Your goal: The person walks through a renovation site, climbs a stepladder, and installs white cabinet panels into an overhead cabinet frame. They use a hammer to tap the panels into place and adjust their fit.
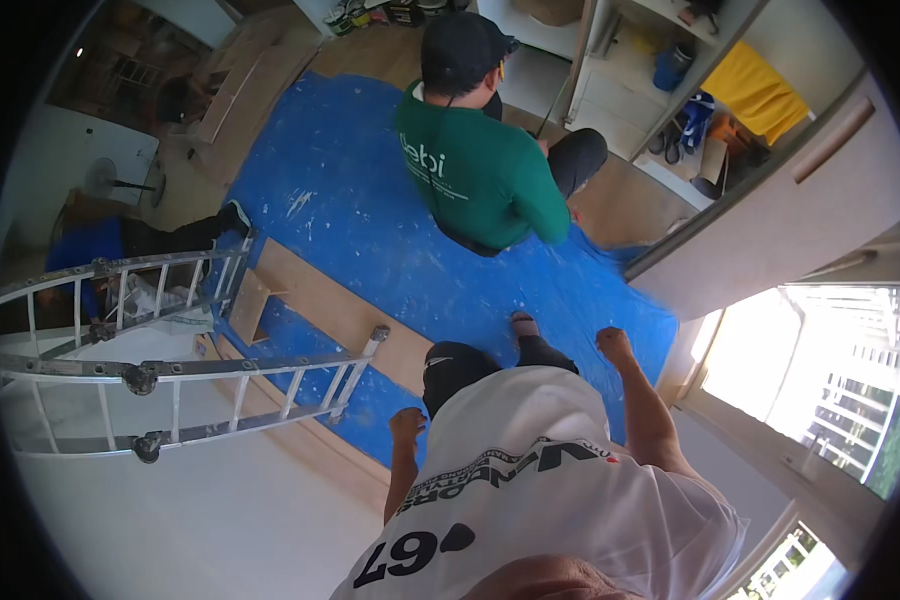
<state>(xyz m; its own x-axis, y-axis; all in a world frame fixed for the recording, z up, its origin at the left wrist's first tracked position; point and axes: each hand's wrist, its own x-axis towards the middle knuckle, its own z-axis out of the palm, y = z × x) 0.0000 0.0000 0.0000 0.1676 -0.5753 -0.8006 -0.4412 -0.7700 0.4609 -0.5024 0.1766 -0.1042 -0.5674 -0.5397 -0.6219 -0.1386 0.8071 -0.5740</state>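
My left hand (407, 424) hangs beside my hip, its fingers loosely curled, with nothing visible in it. A metal folding ladder (255, 375) with hinged joints stands nearest to it, on the left, apart from the hand. My right hand (614, 343) is held out on the other side, closed in a loose fist with no object showing. Under me lies a blue plastic sheet (320, 180) with pale paint specks. A long plywood board (320, 305) rests on the sheet between the ladder's legs and my feet.
A person in a green shirt (480, 165) and black cap sits ahead on the sheet. Open cabinets (610, 95) holding tools and a yellow cloth (758, 92) stand ahead right. Another person's leg (175, 237) stretches out behind the ladder. A fan (105, 178) stands far left; bright windows (805, 350) are right.
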